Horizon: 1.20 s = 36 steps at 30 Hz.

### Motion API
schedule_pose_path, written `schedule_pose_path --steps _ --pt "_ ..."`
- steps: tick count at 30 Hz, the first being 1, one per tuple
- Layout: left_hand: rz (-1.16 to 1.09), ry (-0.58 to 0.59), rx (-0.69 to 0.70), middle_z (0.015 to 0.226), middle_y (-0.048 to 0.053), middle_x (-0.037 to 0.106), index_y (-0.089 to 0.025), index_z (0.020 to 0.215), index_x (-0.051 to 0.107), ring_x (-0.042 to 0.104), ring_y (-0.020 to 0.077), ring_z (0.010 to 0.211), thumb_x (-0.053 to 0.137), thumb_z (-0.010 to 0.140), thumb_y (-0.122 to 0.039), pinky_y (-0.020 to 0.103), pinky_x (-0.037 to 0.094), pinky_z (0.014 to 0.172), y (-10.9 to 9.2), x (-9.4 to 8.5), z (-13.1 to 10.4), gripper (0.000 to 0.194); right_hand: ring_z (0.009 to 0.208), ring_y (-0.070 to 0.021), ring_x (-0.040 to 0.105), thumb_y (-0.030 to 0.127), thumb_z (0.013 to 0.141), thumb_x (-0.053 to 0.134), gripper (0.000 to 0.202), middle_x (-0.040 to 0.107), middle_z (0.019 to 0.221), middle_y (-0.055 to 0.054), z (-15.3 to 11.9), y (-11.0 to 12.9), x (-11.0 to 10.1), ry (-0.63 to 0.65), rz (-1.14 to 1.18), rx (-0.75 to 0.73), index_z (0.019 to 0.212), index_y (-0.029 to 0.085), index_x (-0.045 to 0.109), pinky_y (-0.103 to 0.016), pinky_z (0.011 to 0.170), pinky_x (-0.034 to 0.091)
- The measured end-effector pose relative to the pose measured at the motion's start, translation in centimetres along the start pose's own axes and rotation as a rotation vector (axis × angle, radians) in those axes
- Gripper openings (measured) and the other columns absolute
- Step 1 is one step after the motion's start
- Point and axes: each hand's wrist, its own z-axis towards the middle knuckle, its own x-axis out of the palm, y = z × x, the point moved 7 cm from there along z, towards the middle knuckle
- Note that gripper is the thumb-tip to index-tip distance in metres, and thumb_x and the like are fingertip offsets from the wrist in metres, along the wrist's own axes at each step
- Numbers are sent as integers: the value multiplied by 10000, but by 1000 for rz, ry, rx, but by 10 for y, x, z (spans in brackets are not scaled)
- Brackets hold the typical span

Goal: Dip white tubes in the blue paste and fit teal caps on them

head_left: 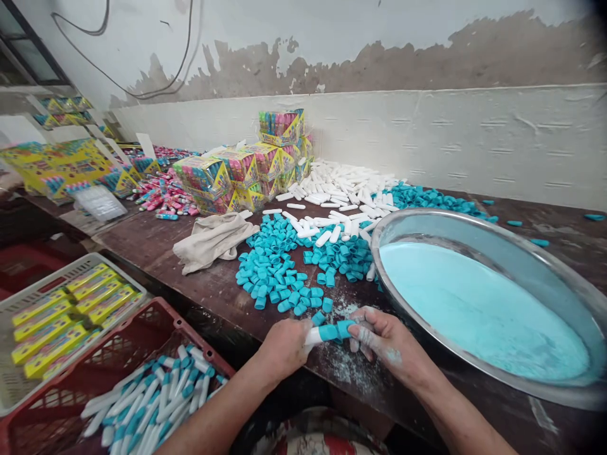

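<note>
My left hand (290, 344) is closed around a white tube (313, 337) with a blue band at its right end. Between thumb and fingers, my right hand (379, 335) pinches a blue cap (344, 328) against that end. White-blue powder coats the right fingers. Just beyond my hands lies a heap of loose blue caps (272, 265), with a pile of white tubes (341, 183) behind it. To the right, a big metal basin (393, 218) holds light blue powder (474, 309).
A red crate (159, 309) of blue-and-white tubes stands at lower left, beside a white crate (97, 259) of yellow boxes. A cloth (213, 240), stacked display boxes (246, 170) and pink-blue pieces (165, 193) lie on the table (137, 243). A wall runs behind.
</note>
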Motion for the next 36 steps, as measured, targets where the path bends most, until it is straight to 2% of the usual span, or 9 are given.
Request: schedule_pose_path --steps 4,11,18,22,25,27,31,33,36 --pt "-6 27 16 767 53 663 -219 818 598 620 208 731 498 761 -297 240 397 595 -2 3 0 139 370 -72 381 473 680 613 310 545 498 36 -1 -3 2 21 10 24 702 186 498 -206 396 288" --pt "-20 71 68 748 86 671 -200 788 621 629 252 709 504 759 -320 275 407 578 -9 10 -3 170 355 -66 403 457 651 637 310 584 514 19 -5 -10 10 153 38 123 665 161 544 -196 392 286" --pt "-23 56 30 760 91 672 -192 802 625 622 240 702 507 752 -290 266 387 569 -13 14 -3 161 366 -64 391 471 657 637 333 556 490 30 -8 -7 5 104 52 90 640 162 514 -197 397 289" --pt "-194 42 30 700 40 655 -189 735 616 584 178 616 549 739 -327 230 352 535 -11 13 -6 153 391 -64 395 444 673 631 307 581 528 9 -7 -16 7 131 233 121 683 151 539 -200 417 309" --pt "-362 31 -5 658 -1 625 -176 700 602 535 134 579 586 721 -348 202 333 526 -3 11 -9 174 404 -70 395 434 672 620 303 589 558 -4 -6 -23 6 151 305 165 731 147 547 -206 424 317" --pt "-407 12 -49 646 -10 606 -166 691 596 514 126 584 597 712 -352 196 320 524 5 8 -11 187 410 -75 393 428 688 591 283 576 556 2 -8 -24 2 157 192 161 719 152 541 -213 436 317" --pt "-375 -58 -103 647 -10 597 -161 708 597 503 123 588 547 747 -343 203 295 528 17 2 -10 192 545 -111 450 319 728 540 181 531 586 16 -13 -23 -12 93 -282 76 637 162 542 -226 543 341" --pt "-358 -74 -49 672 -4 611 -170 734 603 516 127 604 502 774 -329 205 303 542 11 1 -5 193 622 -130 476 260 729 520 137 543 621 10 -14 -25 -12 70 -429 45 640 164 560 -229 596 348" --pt "-311 -53 22 686 4 627 -184 733 611 538 137 623 467 784 -294 207 309 543 -1 6 8 188 645 -140 505 184 723 495 119 578 643 -1 -11 -32 -1 80 -543 43 653 162 588 -223 601 349"
